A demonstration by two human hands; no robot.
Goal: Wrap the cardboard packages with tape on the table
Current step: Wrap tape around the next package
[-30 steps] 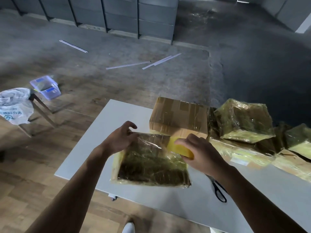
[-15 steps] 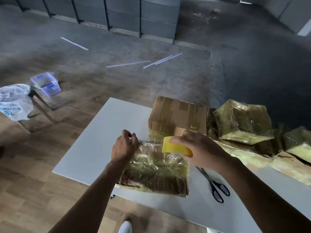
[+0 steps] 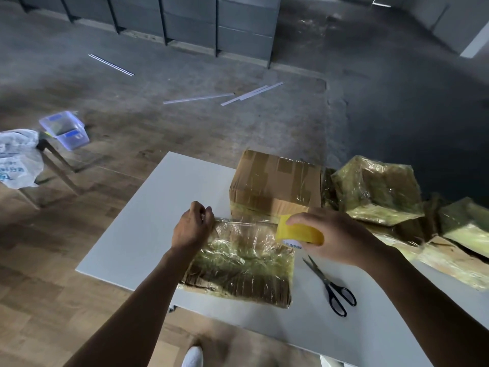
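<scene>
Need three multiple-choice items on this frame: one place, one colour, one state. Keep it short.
1. Where do the scissors lie?
A. on the package
B. on the table, right of the package
C. in the right hand

2. What colour is the tape roll?
A. blue
B. yellow
C. red

3. What is the right hand doing?
A. lying flat on the table
B. gripping the scissors
C. gripping the tape roll

Answers:
1. B: the scissors lie on bare tabletop to the right of the package.
2. B: the roll's outer face is plainly yellow.
3. C: the fingers curl round the roll.
</scene>
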